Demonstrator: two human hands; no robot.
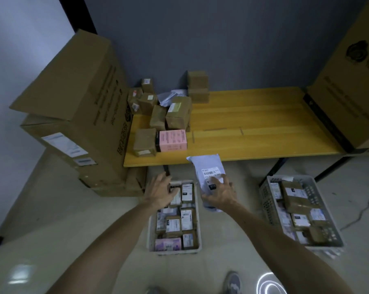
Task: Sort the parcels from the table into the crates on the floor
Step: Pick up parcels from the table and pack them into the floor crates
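Observation:
My right hand (220, 195) grips a white plastic mailer parcel (209, 168) with a printed label, held upright in the air between the table's front edge and the left crate. My left hand (160, 192) hovers with spread fingers over the far end of the left white crate (150, 230), which is packed with small labelled boxes. A second grey crate (266, 198) full of parcels stands on the floor at the right. On the yellow table (253, 128) a heap of brown boxes (177, 113) and a pink box (173, 140) sit at the left end.
Large cardboard cartons (79, 115) are stacked left of the table, and another tall carton (353, 81) stands at its right end. Two small brown boxes (198, 87) are stacked by the wall. My shoes (233, 283) show at the bottom, on the pale floor.

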